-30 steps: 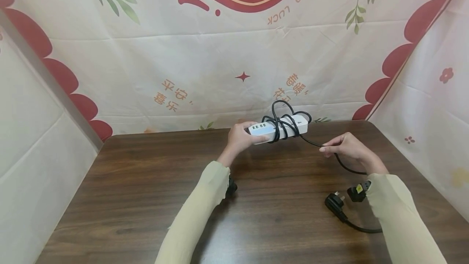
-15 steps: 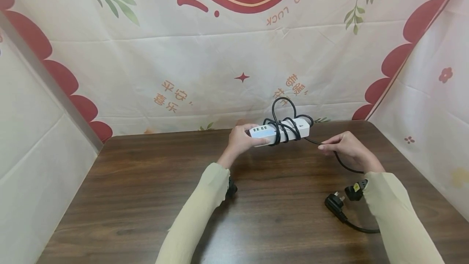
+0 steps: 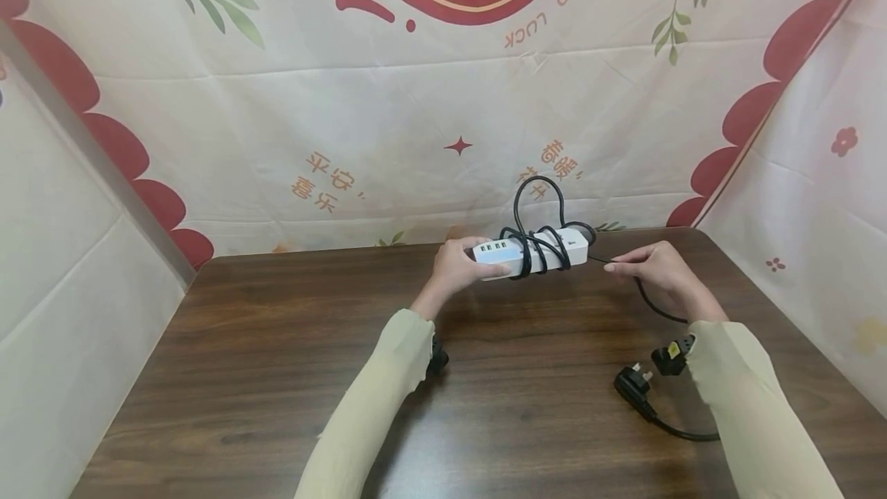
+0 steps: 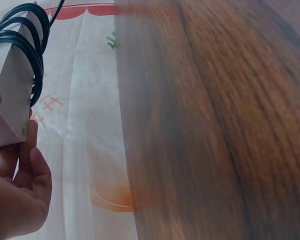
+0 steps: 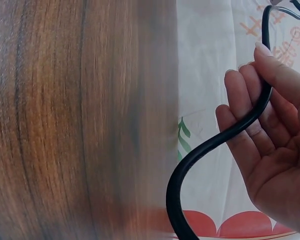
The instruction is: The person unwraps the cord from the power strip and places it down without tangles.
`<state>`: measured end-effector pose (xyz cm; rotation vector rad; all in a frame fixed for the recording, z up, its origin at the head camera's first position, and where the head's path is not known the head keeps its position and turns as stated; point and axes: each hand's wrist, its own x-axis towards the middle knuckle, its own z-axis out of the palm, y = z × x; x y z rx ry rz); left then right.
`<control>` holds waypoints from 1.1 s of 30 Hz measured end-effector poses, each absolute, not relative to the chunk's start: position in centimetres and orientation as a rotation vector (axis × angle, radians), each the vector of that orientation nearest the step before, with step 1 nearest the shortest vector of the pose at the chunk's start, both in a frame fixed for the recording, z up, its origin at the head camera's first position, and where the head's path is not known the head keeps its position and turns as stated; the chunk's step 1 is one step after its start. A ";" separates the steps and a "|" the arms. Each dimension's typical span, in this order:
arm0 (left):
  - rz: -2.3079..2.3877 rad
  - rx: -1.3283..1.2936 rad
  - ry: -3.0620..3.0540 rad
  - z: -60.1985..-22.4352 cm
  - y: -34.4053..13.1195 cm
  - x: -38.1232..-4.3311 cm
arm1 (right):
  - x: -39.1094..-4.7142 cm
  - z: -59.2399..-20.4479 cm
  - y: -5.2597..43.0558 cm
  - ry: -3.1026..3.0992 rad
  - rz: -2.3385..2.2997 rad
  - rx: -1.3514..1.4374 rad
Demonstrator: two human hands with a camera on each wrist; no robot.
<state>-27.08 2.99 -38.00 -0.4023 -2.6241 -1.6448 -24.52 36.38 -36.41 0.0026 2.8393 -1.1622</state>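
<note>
Near the back edge of the table, my left hand [image 3: 457, 266] grips one end of a white power strip [image 3: 498, 252], holding it raised. Several turns of black cord [image 3: 538, 179] wrap around the strip, with one loop standing up above it. To the right, my right hand [image 3: 658, 272] pinches the cord between thumb and fingers; in the right wrist view the black cord [image 5: 230, 131] runs across the fingers. From the left wrist view, the strip's white end [image 4: 10, 107] shows above my fingers. A black three-pin plug [image 3: 632, 385] lies on the table by my right sleeve.
The brown wooden table [image 3: 277, 376] ends at a printed cloth backdrop [image 3: 388, 114], with more cloth at both sides. A black device [image 3: 671, 359] shows at the right cuff and another black device [image 3: 438, 356] at the left cuff.
The loop above the strip has risen and grown wider. The strip has shifted slightly right and down, and my right hand has moved up a little, still pinching the cord.
</note>
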 end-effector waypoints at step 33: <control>-1.551 -0.483 -2.714 -38.3 4.8 -27.5 | -23.5 -34.6 39.1 2.885 -1.269 0.217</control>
